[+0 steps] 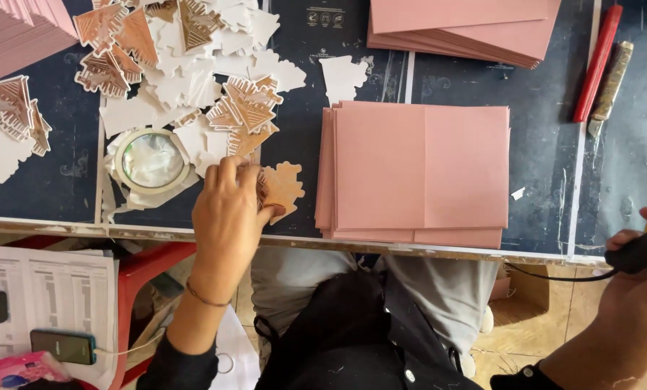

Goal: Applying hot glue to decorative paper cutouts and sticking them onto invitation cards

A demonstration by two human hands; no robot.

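Left hand [228, 209]: fingers closed on tree-shaped cutout [281, 188], copper-patterned, at front edge of worktable [547, 152].
Right hand [637, 289]: wrapped round black corded tool [637, 253], off table's right corner.
Nearby: tape roll [151, 160] left of cutout; pink envelope stack [417, 173] right; loose cutout pile [193, 65] behind.

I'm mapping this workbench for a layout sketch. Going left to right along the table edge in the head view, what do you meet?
Tape roll → left hand on a tree-shaped cutout → stack of pink cards → red stick → right hand holding a black tool.
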